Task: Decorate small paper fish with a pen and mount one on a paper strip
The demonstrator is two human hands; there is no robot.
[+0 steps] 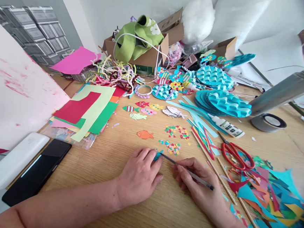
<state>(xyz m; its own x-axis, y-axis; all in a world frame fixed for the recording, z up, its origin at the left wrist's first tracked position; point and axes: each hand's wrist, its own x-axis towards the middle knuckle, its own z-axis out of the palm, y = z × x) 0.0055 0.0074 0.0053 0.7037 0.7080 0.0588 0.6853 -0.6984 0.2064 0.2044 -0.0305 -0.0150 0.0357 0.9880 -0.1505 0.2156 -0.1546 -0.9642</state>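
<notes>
"Head view, then: where is the blue paper piece [157, 155]?"

"On the desk [104, 180], just beyond the left grip [138, 172], whose fingertips, slightly spread, press on it. The right grip [198, 175] is closed around the pen [194, 174], its tip at the piece."

"What's around it?"

"An orange fish [145, 134] beyond, with 5 patterned fish [149, 111] farther back. Confetti [174, 148] sits just past the piece; red-handled scissors [236, 156] and paper scraps [274, 201] are to the right. A pale wall [97, 4] stands behind a cardboard box [145, 59]."

"And the edges?"

"The black phone [38, 171] and white power bank [16, 159] lie toward the left edge. Wood grain shows between the 2 forearms, and between the left forearm and the coloured paper stack [102, 119]. On the right, 2 sticks [251, 220] run toward the near right corner."
</notes>
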